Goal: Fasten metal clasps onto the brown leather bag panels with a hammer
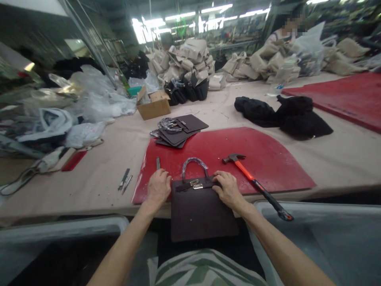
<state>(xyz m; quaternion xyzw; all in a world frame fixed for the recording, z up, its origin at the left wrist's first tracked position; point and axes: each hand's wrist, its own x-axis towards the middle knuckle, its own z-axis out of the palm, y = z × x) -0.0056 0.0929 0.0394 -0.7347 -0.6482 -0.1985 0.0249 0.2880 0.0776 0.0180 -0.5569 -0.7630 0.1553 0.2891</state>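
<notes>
A dark brown handbag front panel [202,216] with metal clasp plates [197,186] lies at the near edge of the table, its lower part reaching past the edge. Its curved handle [195,160] is wrapped in clear film. My left hand [159,186] is closed at the upper left corner, the thumb hidden. Just beyond those fingers a small flat metal tool [158,163] shows. My right hand [228,188] pinches the panel near its upper right corner, by the strap. To the right lies a claw hammer [247,171] with an orange and black handle.
Beneath the work is a red board [253,151]. More brown panels [178,131] are stacked behind it. Slim tools [125,179] lie left, black cloth [285,115] right. Farther back are a cardboard box [154,108], beige bags [190,59] and a person [279,36]. Grey bins [327,234] flank me.
</notes>
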